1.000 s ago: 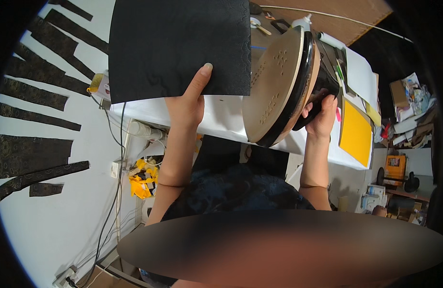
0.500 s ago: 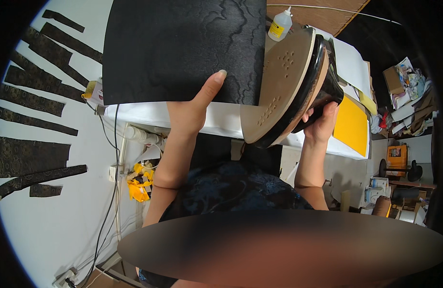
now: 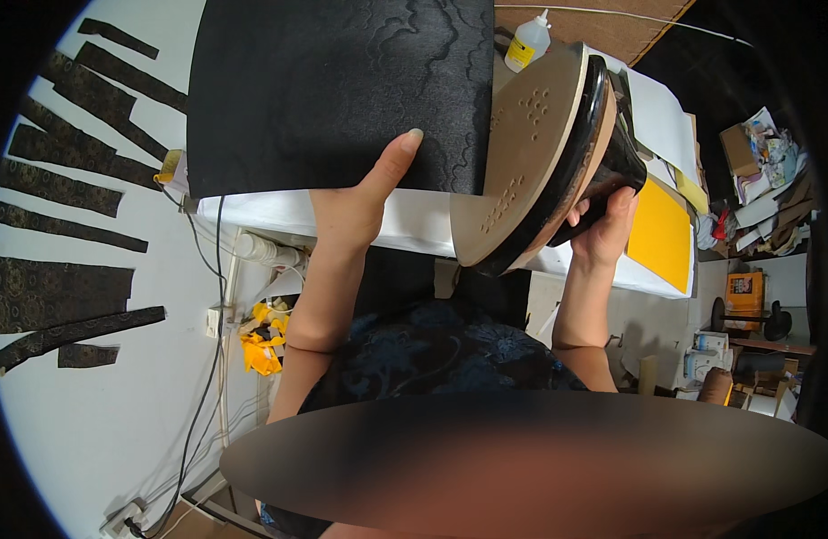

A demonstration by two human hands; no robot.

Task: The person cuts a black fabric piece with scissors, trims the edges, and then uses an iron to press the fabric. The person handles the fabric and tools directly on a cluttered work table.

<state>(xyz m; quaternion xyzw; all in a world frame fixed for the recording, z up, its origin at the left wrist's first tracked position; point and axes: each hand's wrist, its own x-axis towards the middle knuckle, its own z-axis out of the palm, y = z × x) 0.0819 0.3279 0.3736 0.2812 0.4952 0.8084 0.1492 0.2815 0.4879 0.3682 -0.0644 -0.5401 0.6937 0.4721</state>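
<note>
Compared with a second ago, the black sheet [image 3: 324, 99] at eleven o'clock overlaps more of the iron's [image 3: 532, 153] perforated base at two o'clock, its wavy sheen shows more strongly, and the clear bottle [image 3: 528, 43] at one o'clock has come into fuller view. The left hand's [image 3: 351, 214] grip remains clamped on the sheet's lower edge, thumb on top, while the right hand's [image 3: 603, 232] stays closed on the tilted iron.

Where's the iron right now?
In the head view, the iron is right of centre, held tilted in the right hand, just right of the black sheet that the left hand holds.
</note>
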